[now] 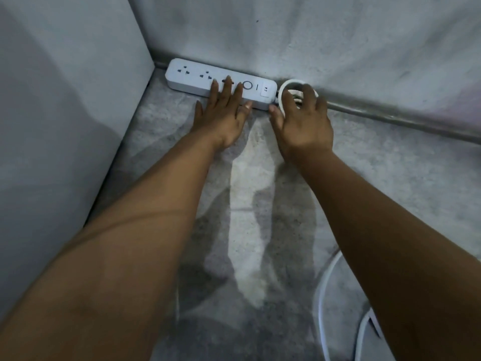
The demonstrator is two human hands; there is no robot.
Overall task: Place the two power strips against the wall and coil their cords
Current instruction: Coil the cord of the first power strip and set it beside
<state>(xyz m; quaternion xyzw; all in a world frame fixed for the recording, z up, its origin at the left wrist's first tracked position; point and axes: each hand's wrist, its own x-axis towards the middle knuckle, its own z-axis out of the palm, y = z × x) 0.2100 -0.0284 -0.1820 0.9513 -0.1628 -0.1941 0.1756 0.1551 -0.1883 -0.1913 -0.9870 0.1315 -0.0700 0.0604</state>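
Seen from the head camera, a white power strip point(221, 80) lies on the grey floor point(247, 194) in a corner. Its long back edge runs along the foot of the pale wall point(312, 35), and its far end sits near the side wall point(65, 100) at left. The sockets face up, with a round button and a small label towards the cord end.

The left hand point(221, 114) lies flat over the strip's right half. Its grip is open, with the fingers straight and spread across the top face, the thumb out to the side over the floor, and nothing held.

The right hand point(303, 123) reaches just past the strip's cord end, where the coiled cord point(285, 87) sits in a small white loop against the base of the wall, just beside the strip. Its grip is closed around that coil: the fingers curl over the top of the loop and the thumb comes in on the near side, close to the strip's corner. Much of the coil is hidden under the fingers.

At lower right a second white cord point(319, 290) curves loosely over the floor, well apart from the strip and partly hidden behind the right forearm. What it is attached to cannot be made out.
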